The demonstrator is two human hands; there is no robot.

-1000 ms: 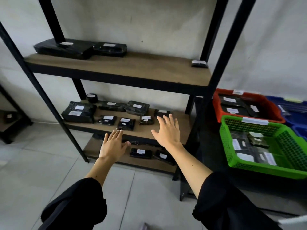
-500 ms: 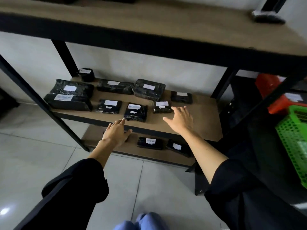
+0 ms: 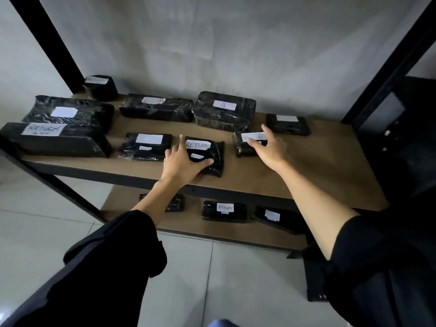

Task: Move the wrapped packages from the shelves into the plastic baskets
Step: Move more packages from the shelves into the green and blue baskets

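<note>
Several black wrapped packages with white labels lie on the brown middle shelf (image 3: 313, 166). My left hand (image 3: 180, 165) grips the near left corner of a flat package labelled RETURN (image 3: 208, 149), thumb across its top and fingers along its left edge; the package still lies on the shelf. My right hand (image 3: 267, 147) is spread open over a small labelled package (image 3: 240, 148), fingertips at its label. No plastic basket is in view.
Behind stand a block marked A (image 3: 224, 109), a long package (image 3: 155, 109) and a flat one (image 3: 287, 123). Two big packages (image 3: 54, 140) fill the left end. More packages (image 3: 224, 210) lie on the bottom shelf. Black uprights (image 3: 387, 74) frame the rack.
My view has dropped and closed in on the middle shelf; the baskets have left the frame. Both hands reached forward, the left onto the RETURN package, the right over the small one.
</note>
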